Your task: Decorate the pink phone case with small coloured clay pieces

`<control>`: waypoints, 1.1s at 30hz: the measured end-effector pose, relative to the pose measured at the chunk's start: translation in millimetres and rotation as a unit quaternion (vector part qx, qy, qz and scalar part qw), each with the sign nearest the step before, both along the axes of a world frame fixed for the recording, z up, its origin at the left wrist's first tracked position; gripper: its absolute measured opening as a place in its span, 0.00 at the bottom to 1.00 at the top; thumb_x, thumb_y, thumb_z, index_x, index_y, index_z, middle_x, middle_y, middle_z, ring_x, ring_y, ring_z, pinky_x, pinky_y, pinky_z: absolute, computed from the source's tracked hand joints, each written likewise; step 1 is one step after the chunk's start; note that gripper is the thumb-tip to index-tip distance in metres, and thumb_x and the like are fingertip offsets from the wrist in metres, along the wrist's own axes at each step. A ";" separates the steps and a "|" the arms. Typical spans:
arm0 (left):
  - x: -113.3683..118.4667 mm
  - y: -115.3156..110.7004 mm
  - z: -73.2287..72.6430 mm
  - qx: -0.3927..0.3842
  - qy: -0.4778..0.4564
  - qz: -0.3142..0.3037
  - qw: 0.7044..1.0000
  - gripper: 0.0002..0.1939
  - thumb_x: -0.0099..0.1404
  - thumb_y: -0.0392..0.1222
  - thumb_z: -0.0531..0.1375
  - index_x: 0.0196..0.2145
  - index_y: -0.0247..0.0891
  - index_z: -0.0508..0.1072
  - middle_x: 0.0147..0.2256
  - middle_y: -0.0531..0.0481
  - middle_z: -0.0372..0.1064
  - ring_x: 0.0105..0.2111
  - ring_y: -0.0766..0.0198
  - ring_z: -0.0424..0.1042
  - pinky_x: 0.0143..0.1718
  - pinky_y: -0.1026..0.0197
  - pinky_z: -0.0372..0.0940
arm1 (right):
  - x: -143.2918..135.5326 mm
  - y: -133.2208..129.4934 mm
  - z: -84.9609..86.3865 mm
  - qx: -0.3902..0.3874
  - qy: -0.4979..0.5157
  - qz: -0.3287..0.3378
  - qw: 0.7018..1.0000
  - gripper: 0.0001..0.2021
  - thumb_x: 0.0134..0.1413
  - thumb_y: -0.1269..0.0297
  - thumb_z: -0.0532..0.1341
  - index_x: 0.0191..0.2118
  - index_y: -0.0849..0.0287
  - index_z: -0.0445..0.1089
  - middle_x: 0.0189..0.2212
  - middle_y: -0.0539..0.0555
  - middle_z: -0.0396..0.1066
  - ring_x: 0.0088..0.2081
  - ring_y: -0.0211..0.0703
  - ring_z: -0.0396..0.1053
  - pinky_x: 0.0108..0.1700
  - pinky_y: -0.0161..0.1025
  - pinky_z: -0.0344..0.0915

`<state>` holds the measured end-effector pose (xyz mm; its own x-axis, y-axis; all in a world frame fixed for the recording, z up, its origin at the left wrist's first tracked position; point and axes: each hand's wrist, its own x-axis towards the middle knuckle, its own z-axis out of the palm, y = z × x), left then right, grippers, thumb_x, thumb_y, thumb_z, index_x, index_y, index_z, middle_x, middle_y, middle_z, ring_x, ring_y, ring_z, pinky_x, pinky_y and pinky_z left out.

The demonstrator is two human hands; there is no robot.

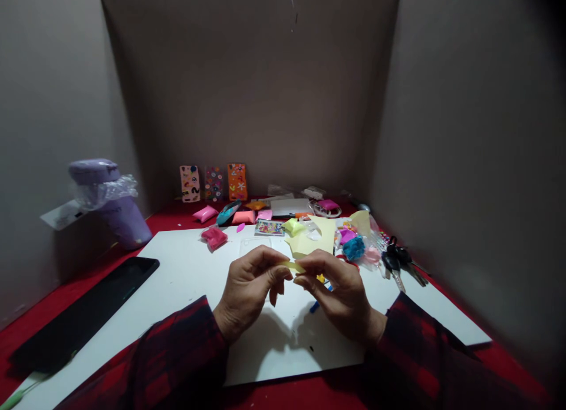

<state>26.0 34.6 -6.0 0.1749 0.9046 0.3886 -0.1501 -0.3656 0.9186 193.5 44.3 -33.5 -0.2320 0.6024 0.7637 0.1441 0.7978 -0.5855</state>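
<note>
A small pale yellow strip (293, 267) is held in the air between my two hands, over the white board (190, 268). My left hand (254, 286) pinches its left end between thumb and fingers. The right end is pinched by my right hand (338, 292). Just beyond the hands lies a yellow paper sheet (325, 230) with a cut-out edge. A blue object (314, 307) and a small yellow piece (321, 278) show partly beside my right hand. Behind my left hand, a clear flat case (254, 244) is partly hidden.
A black phone (88, 310) and a purple cup (121, 215) stand at the left. Coloured clay packets (214, 238), a teal cutter (229, 212) and decorated cases (237, 181) are at the back. Keys (393, 261) and a blue clump (354, 248) lie right.
</note>
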 end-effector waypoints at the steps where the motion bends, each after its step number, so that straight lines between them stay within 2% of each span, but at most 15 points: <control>1: -0.1 0.2 0.0 0.000 -0.001 0.000 1.000 0.06 0.58 0.39 0.63 0.29 0.33 0.72 0.19 0.53 0.68 0.15 0.71 0.64 0.13 0.70 0.60 | 0.1 -0.3 0.3 0.002 -0.003 -0.004 1.000 0.07 0.53 0.73 0.62 0.40 0.61 0.70 0.27 0.51 0.66 0.28 0.37 0.64 0.29 0.37 0.62; 19: 0.0 -1.6 0.1 -0.007 0.010 -0.002 1.000 0.09 0.56 0.42 0.65 0.29 0.33 0.72 0.22 0.51 0.70 0.17 0.70 0.65 0.14 0.68 0.60 | 1.4 0.5 -1.4 -0.011 0.003 0.005 1.000 0.03 0.56 0.72 0.60 0.35 0.59 0.70 0.25 0.50 0.66 0.26 0.36 0.63 0.27 0.36 0.61; 27: 0.0 -2.3 1.3 -0.017 0.014 -0.006 1.000 0.09 0.55 0.40 0.65 0.29 0.32 0.72 0.19 0.53 0.68 0.15 0.70 0.64 0.14 0.68 0.61 | 1.8 0.4 -3.2 -0.013 0.017 0.012 1.000 0.04 0.57 0.73 0.59 0.36 0.58 0.69 0.26 0.49 0.65 0.26 0.37 0.64 0.28 0.37 0.61; 33: 0.1 -1.9 2.1 -0.027 0.015 0.000 1.000 0.09 0.53 0.40 0.66 0.30 0.32 0.71 0.20 0.52 0.69 0.16 0.69 0.65 0.14 0.67 0.61 | 0.7 -0.2 -3.0 -0.016 0.027 0.013 0.999 0.04 0.58 0.73 0.59 0.37 0.57 0.67 0.26 0.48 0.64 0.26 0.36 0.64 0.28 0.37 0.62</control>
